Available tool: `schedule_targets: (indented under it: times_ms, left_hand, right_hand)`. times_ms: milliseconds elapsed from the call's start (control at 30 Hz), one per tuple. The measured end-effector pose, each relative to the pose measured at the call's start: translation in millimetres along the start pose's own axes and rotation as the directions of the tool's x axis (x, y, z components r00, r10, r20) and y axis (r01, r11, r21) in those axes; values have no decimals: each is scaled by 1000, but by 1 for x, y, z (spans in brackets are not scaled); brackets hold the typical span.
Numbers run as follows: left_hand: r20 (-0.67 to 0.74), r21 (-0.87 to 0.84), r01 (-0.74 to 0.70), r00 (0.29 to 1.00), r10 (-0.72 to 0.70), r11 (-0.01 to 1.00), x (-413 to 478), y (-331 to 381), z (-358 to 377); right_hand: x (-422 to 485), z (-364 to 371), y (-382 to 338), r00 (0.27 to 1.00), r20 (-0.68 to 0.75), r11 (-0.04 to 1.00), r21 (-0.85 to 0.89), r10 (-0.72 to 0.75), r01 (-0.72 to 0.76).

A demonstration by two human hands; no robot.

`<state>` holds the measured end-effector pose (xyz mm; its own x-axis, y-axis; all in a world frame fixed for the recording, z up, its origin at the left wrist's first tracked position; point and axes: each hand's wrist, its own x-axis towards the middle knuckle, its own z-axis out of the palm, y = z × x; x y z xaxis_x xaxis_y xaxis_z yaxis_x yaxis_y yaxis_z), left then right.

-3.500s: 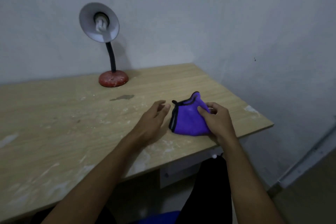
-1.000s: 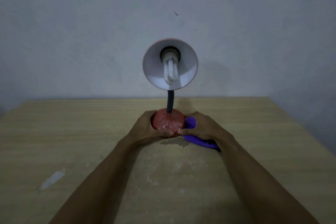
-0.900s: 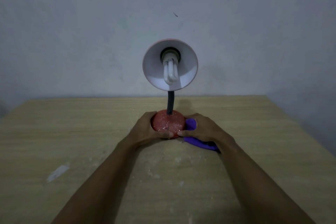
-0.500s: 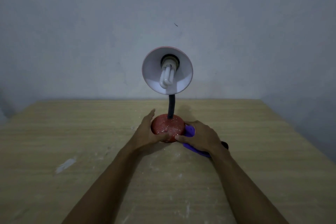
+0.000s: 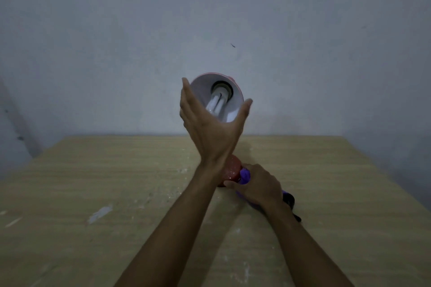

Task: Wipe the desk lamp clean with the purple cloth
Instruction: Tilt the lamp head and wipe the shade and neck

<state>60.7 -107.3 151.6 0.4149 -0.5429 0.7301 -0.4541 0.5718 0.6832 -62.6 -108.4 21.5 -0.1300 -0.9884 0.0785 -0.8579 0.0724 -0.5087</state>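
Reaching up, the left hand [image 5: 210, 128] is spread wide with fingers released, cupped just under the white cone-shaped lampshade [image 5: 229, 91]; whether it touches the rim I cannot tell. A careless push could swing the shade or knock the exposed white tube bulb [image 5: 215, 103]. Lower right, the right hand [image 5: 258, 186] clenches the purple cloth [image 5: 245, 176] against the red domed lamp base [image 5: 233, 166], likely steadying it. Pale wooden desk [image 5: 81, 193] offers open room on both sides; its right edge is nearer.
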Motion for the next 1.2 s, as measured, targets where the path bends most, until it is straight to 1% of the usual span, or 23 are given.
schedule_targets:
  times_ms: [67, 100, 167, 233, 333, 400, 467, 533, 633, 700, 767, 867, 900, 1033, 1133, 1200]
  left_hand:
    - [8, 10, 5, 1000, -5, 1000, 7, -4, -3]
    - [11, 29, -1, 1000, 1, 1000, 13, -8, -7]
    - [49, 69, -31, 998, 27, 997, 23, -16, -12]
    - [85, 85, -50, 995, 43, 995, 27, -23, -15]
    - [68, 96, -71, 996, 64, 993, 24, -15, -16]
    - [58, 167, -100, 994, 92, 981, 21, -7, -14]
    - [62, 264, -121, 992, 108, 957, 19, -4, -9]
    - [81, 325, -128, 991, 108, 937, 19, -6, -4]
    - [94, 340, -128, 990, 102, 932, 25, -13, 0]
    - [122, 293, -137, 987, 105, 946, 34, -21, -2]
    - [183, 195, -136, 978, 100, 971, 46, -35, -8]
    - [252, 26, -48, 967, 40, 998, 62, -60, -22]
    - [270, -6, -17, 963, 18, 1000, 65, -66, -27]
    - [327, -106, 82, 944, -43, 991, 70, -87, -39]
    - [348, -150, 121, 935, -62, 981, 70, -103, -45]
    - [383, -218, 159, 921, -66, 963, 71, -111, -48]
  right_hand:
    - [1, -10, 0, 997, 51, 982, 178, 62, -71]
    - [4, -17, -2, 993, 63, 953, 284, 96, -110]
    - [7, -34, -6, 987, 83, 867, 471, 139, -161]
    - [9, -50, -13, 986, 87, 780, 604, 140, -164]
    - [10, -62, -30, 993, 93, 714, 691, 72, -117]
    - [8, -64, -40, 992, 125, 678, 726, 34, -114]
    - [8, -64, -47, 986, 157, 615, 772, 58, -159]
    - [9, -65, -47, 977, 194, 528, 823, 89, -211]
    - [17, -69, -41, 971, 218, 358, 902, 101, -240]
    - [22, -79, -38, 977, 188, 215, 955, 103, -206]
    - [28, -89, -36, 985, 154, 100, 982, 71, -161]
    - [32, -100, -42, 989, 146, -46, 988, -35, -147]
    - [33, -100, -45, 989, 140, -80, 986, -40, -143]
    - [34, -89, -59, 992, 115, -135, 984, -43, -119]
    - [37, -82, -69, 990, 139, -138, 980, -35, -142]
    - [43, -78, -70, 990, 140, -135, 981, -6, -140]
